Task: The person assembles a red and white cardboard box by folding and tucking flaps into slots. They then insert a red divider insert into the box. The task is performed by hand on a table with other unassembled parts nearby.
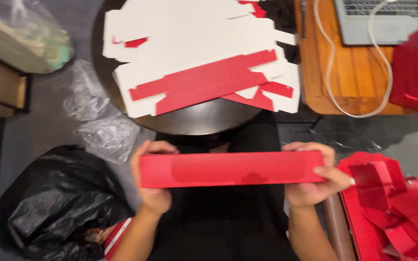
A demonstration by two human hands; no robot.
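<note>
Black bag (56, 203): a crumpled black plastic bag lies on the floor at the near left.
Clear wrap (100, 116): crumpled transparent plastic lies on the grey floor, farther than the black bag.
Left hand (152, 186): it is closed on the left end of the red box, fingers curled over the top edge.
Red box (231, 169): a long, narrow red cardboard box, held level between both hands, near the body and in front of the round table.
Round table (194, 121): dark, in the far middle; flat cardboard sheets (204, 67), white with red faces, lie piled on it.
Right hand (315, 181): it is clamped on the right end of the box, thumb on the front face.
Laptop (380, 19): on a wooden table at the far right, with a white cable (332, 72).
Red pile (393, 208): more red cardboard pieces lie at the near right, just beside the right hand.
</note>
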